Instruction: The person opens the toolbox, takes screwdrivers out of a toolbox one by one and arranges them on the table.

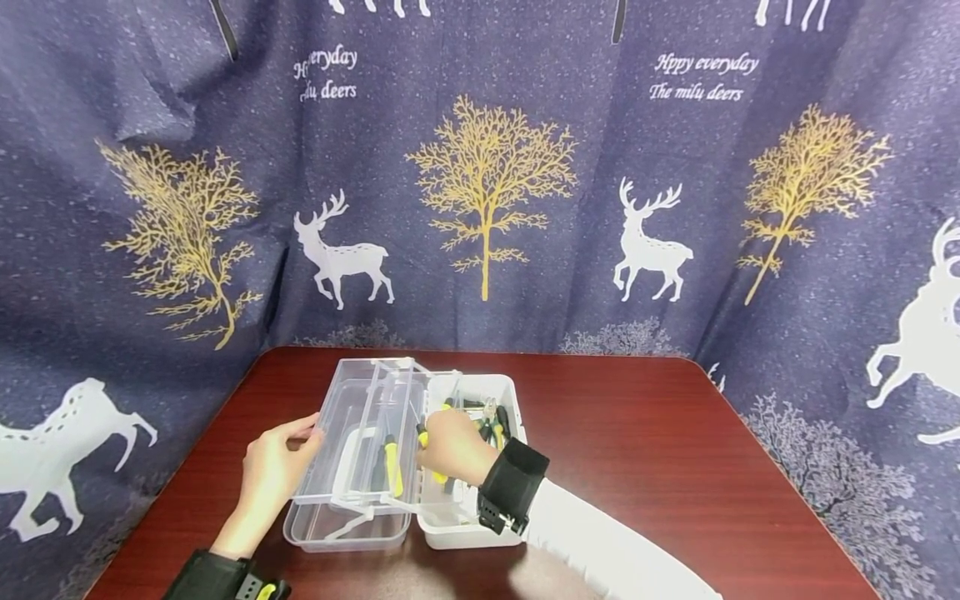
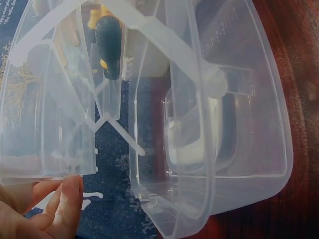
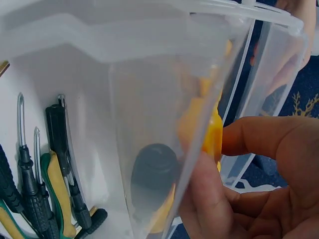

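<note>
From the head view I see the clear toolbox [image 1: 352, 454] open near the surface's [image 1: 637, 433] front edge, bare room to its right. My left hand [image 1: 273, 471] steadies the lid, fingers relaxed.

Left wrist: fingertips [image 2: 67, 194] touch the tray rim.

Right wrist: my right hand [image 3: 249, 184] pinches a yellow-handled screwdriver [image 3: 212, 134]; I judge sorting is midway.

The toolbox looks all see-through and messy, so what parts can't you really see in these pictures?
- Head view: what the right hand grips; its own back covers the fingers.
- Right wrist view: the yellow and black tool is blurred behind the cloudy tray wall.
- Left wrist view: the left hand is cut off by the bottom corner.
- Head view: the tools in the white toolbox are too small to name.
</note>
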The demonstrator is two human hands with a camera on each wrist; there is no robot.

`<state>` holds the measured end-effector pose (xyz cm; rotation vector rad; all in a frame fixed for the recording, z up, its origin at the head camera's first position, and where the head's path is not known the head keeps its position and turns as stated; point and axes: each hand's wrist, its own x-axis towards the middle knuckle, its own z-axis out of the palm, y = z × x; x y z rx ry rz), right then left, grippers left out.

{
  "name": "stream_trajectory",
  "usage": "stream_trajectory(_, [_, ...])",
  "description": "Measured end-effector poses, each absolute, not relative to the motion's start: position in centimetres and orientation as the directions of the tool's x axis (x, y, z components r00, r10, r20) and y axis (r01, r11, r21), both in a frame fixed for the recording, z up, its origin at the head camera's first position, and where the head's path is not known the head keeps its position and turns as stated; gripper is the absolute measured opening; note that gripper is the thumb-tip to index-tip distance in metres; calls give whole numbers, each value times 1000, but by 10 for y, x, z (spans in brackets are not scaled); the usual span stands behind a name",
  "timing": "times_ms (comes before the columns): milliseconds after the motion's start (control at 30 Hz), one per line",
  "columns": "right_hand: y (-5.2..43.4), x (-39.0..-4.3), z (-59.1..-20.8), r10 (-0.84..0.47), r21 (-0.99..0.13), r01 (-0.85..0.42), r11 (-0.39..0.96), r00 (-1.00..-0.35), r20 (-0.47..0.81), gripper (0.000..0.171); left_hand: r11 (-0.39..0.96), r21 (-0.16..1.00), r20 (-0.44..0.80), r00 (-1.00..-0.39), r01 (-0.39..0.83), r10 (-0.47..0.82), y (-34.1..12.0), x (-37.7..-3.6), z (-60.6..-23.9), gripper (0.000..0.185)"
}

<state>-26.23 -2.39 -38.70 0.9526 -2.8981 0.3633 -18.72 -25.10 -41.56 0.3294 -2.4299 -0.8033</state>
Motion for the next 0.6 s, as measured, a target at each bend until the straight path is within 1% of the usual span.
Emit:
stream_trajectory(167, [-21,-265,-386,-552,-245,-564,789,-825,121,32,790,610,430,-815,-55,-389,-251,-188,-416,29])
stream_trajectory(300, [-18,-268,-384,-536,-245,-547,801,-836,116,30,793,608,433,-815,-51,-385,-250,-188,-415,28])
stream_trajectory(467, [-14,-270,-381,-519,-236,-536,811,-844,132,33,795,605,442,-811,-47,-384,-250,-187,-415,28])
stream_trajectory(600, [-10,-271,-378,-505,-230,-521,822,-854,128,32,795,604,443,-809,-47,-385,-251,-187,-415,29])
